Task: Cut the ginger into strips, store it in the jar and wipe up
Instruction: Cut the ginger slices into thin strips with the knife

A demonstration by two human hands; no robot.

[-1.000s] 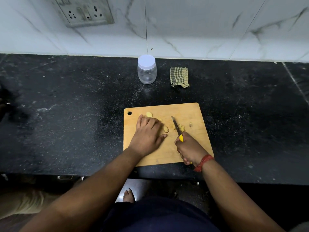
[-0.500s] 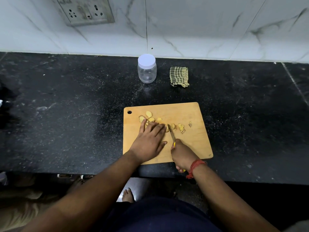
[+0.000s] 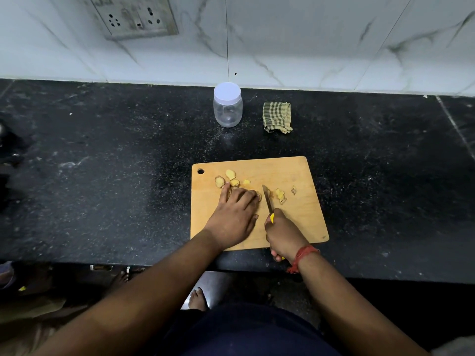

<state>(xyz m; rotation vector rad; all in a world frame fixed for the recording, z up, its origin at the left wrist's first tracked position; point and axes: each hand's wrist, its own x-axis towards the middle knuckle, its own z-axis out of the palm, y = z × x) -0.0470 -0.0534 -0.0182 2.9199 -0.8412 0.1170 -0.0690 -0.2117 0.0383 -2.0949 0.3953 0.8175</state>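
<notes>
Knife (image 3: 267,199) has shifted right; right hand (image 3: 282,233) grips it, left hand (image 3: 235,214) flat (black counter (image 3: 102,163)).

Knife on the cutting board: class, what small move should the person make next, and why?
Probably press the knife down through the ginger beside the left hand. The right hand grips the yellow handle, the blade sits right by the left fingertips pinning the slices on the board, and most pieces are rounds, not strips. The jar is closed.
</notes>
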